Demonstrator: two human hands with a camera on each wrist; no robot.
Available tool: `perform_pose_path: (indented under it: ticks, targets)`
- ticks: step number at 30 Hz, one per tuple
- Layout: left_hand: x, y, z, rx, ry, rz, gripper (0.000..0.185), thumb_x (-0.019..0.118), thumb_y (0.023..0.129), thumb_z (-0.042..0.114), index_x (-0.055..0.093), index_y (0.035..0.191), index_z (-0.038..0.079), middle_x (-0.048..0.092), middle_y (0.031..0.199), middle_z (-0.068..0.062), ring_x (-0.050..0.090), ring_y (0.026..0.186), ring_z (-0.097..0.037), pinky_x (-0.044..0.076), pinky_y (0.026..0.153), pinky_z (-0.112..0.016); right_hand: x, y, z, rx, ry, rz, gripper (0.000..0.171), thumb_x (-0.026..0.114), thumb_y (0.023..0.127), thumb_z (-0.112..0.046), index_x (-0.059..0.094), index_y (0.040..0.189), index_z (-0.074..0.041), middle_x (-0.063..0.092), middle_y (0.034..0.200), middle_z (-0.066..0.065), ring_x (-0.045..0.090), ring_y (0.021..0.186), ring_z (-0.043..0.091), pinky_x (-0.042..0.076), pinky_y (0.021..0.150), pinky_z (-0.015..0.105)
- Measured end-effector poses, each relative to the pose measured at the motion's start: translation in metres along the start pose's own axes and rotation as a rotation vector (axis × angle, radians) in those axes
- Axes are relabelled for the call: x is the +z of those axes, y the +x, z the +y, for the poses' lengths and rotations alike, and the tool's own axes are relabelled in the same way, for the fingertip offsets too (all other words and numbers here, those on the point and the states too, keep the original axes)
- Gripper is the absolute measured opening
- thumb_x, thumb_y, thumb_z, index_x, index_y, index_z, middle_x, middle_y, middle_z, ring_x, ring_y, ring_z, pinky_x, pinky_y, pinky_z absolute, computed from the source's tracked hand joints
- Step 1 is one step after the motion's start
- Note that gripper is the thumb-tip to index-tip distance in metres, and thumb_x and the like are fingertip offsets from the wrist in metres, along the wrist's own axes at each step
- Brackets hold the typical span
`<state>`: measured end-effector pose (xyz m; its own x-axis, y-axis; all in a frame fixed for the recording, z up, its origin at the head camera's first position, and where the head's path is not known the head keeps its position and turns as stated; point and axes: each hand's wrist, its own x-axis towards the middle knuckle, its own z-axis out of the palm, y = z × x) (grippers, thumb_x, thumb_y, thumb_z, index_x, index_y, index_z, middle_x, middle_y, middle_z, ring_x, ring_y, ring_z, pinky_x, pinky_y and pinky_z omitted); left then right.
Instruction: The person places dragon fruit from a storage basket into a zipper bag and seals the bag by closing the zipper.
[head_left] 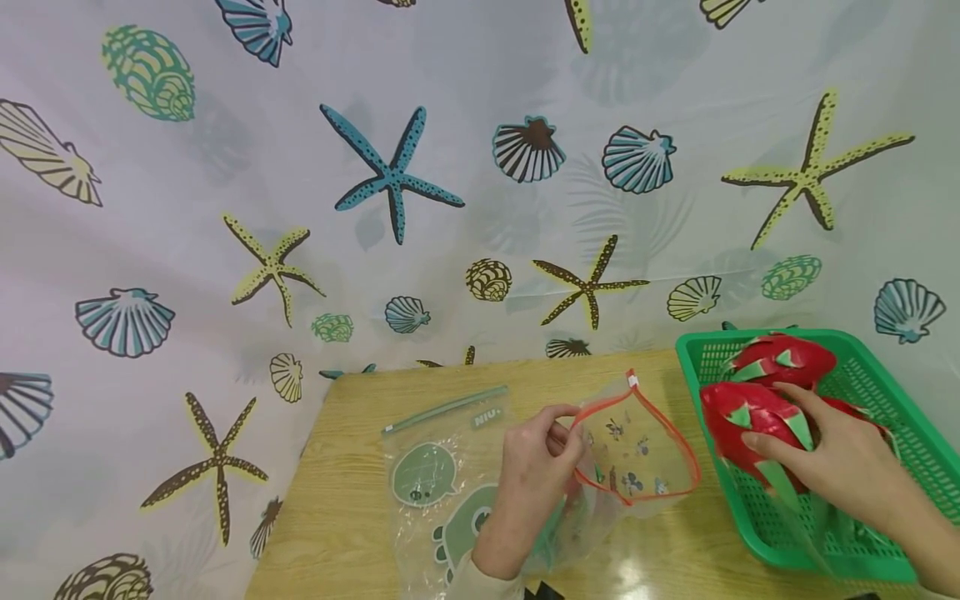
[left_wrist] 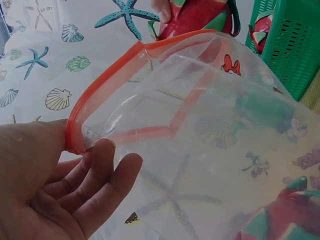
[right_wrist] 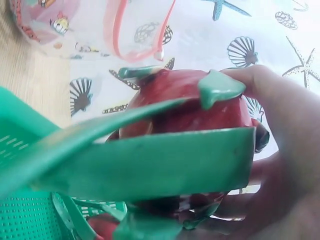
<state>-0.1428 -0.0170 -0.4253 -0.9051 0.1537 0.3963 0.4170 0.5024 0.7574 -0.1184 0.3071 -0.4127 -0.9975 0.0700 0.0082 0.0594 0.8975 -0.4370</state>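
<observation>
My left hand (head_left: 536, 475) pinches the red zip rim of a clear zip bag (head_left: 637, 450) with small cartoon prints, and its mouth gapes wide. Through the plastic, in the left wrist view, a dragon fruit (left_wrist: 280, 215) shows low in the bag. My right hand (head_left: 851, 458) grips another red dragon fruit (head_left: 753, 421) with green scales, thumb on one side and fingers round the other, over the left rim of a green basket (head_left: 750, 533). The right wrist view has this fruit (right_wrist: 190, 110) close up, long green leaves partly covering it.
More dragon fruit (head_left: 787, 358) lies in the basket at the right of the wooden table (head_left: 337, 483). A larger clear zip bag (head_left: 420, 442) with green prints lies flat, partly under my left forearm. A patterned curtain (head_left: 450, 275) hangs behind the table.
</observation>
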Motion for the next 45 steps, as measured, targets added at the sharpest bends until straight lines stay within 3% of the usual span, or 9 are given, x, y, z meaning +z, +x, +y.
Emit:
perform_pose_path:
  ticks: [6,13,17,21,25,29,36,41,45]
  targets:
    - [0.003,-0.001,0.002,0.024,-0.023,-0.004,0.020,0.066,0.093,0.011,0.066,0.113,0.011,0.068,0.071,0.002,0.052,0.053,0.009,0.046,0.048,-0.007,-0.001,0.000,-0.010,-0.019,0.030,-0.039,0.092,0.059,0.089,-0.062,0.029,0.153,-0.003,0.045,0.065,0.004,0.042,0.059,0.019,0.031,0.049,0.030]
    - [0.011,-0.002,0.006,0.012,-0.038,-0.030,0.010,0.067,0.093,0.014,0.058,0.097,0.011,0.065,0.071,0.002,0.050,0.054,0.009,0.045,0.048,-0.007,0.001,-0.001,-0.025,-0.045,0.081,-0.115,0.088,0.057,0.092,-0.060,0.028,0.153,-0.004,0.055,0.066,0.002,0.049,0.053,0.016,0.037,0.050,0.030]
    - [0.017,-0.003,0.007,0.050,-0.012,-0.012,0.012,0.070,0.090,0.012,0.057,0.091,0.012,0.062,0.066,0.004,0.046,0.053,0.009,0.042,0.045,-0.006,0.002,-0.005,-0.034,-0.060,0.090,-0.122,0.085,0.058,0.092,-0.059,0.030,0.153,-0.007,0.048,0.053,0.000,0.038,0.041,0.012,0.034,0.047,0.029]
    - [0.022,-0.004,0.008,0.098,0.016,0.018,0.014,0.071,0.087,0.011,0.057,0.086,0.012,0.059,0.063,0.006,0.043,0.051,0.011,0.039,0.043,-0.004,0.000,-0.007,-0.038,-0.060,0.111,-0.106,0.086,0.059,0.092,-0.058,0.028,0.154,-0.008,0.055,0.064,0.002,0.047,0.052,0.014,0.037,0.052,0.029]
    - [0.024,-0.005,0.008,0.142,0.059,0.041,0.016,0.072,0.086,0.011,0.056,0.082,0.014,0.058,0.061,0.008,0.041,0.049,0.012,0.036,0.043,-0.002,-0.001,-0.006,-0.039,-0.055,0.142,-0.088,0.086,0.060,0.091,-0.058,0.028,0.154,-0.009,0.067,0.095,0.019,0.060,0.078,0.024,0.046,0.057,0.033]
    - [0.025,-0.005,0.008,0.162,0.098,0.064,0.018,0.072,0.087,0.013,0.056,0.080,0.015,0.058,0.060,0.009,0.041,0.049,0.012,0.035,0.044,-0.001,0.004,-0.006,-0.042,-0.062,0.174,-0.109,0.084,0.061,0.091,-0.056,0.031,0.152,-0.007,0.062,0.120,0.032,0.062,0.091,0.032,0.053,0.060,0.040]
    - [0.028,-0.003,0.009,0.169,0.133,0.081,0.017,0.070,0.089,0.016,0.056,0.078,0.016,0.057,0.059,0.011,0.041,0.050,0.013,0.035,0.045,-0.001,0.019,-0.007,-0.047,-0.055,0.183,-0.185,0.081,0.061,0.091,-0.056,0.033,0.147,-0.006,0.063,0.118,0.027,0.062,0.091,0.028,0.051,0.061,0.036]
    - [0.030,-0.002,0.010,0.201,0.204,0.099,0.017,0.069,0.088,0.018,0.058,0.076,0.019,0.058,0.056,0.013,0.045,0.049,0.013,0.033,0.050,0.000,0.026,-0.004,-0.050,-0.074,0.209,-0.241,0.081,0.059,0.092,-0.057,0.035,0.146,-0.001,0.055,0.132,0.029,0.060,0.104,0.035,0.057,0.068,0.045]
    - [0.033,-0.005,0.014,0.169,0.196,0.055,0.017,0.068,0.091,0.021,0.058,0.077,0.019,0.059,0.058,0.013,0.044,0.050,0.014,0.035,0.051,0.000,0.031,-0.001,-0.052,-0.058,0.262,-0.317,0.080,0.058,0.093,-0.056,0.036,0.142,0.004,0.057,0.129,0.024,0.060,0.105,0.029,0.058,0.072,0.043]
